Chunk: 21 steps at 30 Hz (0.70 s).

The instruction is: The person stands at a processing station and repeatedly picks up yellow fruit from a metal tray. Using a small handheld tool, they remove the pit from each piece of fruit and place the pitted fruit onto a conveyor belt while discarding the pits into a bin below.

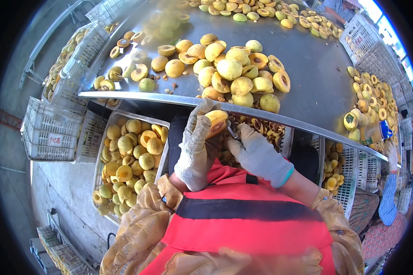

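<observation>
In front of my lap, my left hand, in a soiled work glove, is wrapped round a yellow peach half with its browned cut face turned to the right. Close beside it, my right hand, in a grey-white glove with a teal cuff, grips a small metal tool. The tool's tip is next to the fruit; I cannot tell whether they touch. Just beyond my hands, a heap of peach halves lies at the edge of a metal table. Brown scraps lie below, partly hidden by my hands.
A crate of peach halves stands at my left. Stacked white crates rise farther left. On the table's right are more halves and a blue-lidded jar. Another person's gloved hand is there. The table's metal edge crosses before me.
</observation>
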Tool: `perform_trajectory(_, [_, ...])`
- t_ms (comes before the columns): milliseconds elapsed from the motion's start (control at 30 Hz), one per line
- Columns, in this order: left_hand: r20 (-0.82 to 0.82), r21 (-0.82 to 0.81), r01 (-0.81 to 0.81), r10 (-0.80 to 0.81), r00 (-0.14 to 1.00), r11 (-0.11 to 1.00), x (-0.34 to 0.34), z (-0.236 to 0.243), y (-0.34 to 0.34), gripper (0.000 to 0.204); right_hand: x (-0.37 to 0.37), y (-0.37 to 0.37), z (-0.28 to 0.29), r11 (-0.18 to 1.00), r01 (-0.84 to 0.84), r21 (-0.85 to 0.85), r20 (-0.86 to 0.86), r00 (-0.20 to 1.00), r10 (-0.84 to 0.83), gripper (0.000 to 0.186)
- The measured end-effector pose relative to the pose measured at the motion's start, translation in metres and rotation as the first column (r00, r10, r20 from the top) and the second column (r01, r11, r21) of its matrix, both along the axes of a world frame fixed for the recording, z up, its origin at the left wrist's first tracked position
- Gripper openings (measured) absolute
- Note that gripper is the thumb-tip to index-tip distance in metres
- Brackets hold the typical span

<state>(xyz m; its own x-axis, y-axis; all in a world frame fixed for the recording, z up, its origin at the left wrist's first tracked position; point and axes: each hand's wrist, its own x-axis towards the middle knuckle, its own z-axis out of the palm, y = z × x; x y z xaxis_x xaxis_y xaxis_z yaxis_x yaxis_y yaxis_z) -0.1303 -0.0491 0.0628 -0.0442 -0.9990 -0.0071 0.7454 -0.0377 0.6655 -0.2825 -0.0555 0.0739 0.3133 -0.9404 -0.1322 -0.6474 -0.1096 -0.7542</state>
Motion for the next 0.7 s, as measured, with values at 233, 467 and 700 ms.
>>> perform_trajectory(233, [0.153, -0.054, -0.089, 0.097, 0.984, 0.995, -0.009, -0.013, 0.004, 0.048, 0.008, 0.002, 0.034, 0.77, -0.114, 0.627, 0.437, 0.87, -0.227, 0.028])
perform_trajectory(467, [0.299, -0.166, -0.192, 0.235, 0.925, 0.967, -0.017, -0.028, 0.004, 0.048, 0.021, 0.009, 0.019, 0.865, -0.065, 0.498, 0.366, 0.92, -0.142, 0.024])
perform_trajectory(700, [0.246, -0.129, 0.163, -0.128, 0.961, 0.978, 0.017, -0.019, -0.01, 0.046, 0.007, 0.0, 0.039, 0.657, -0.301, 0.691, 0.471, 0.877, -0.094, 0.027])
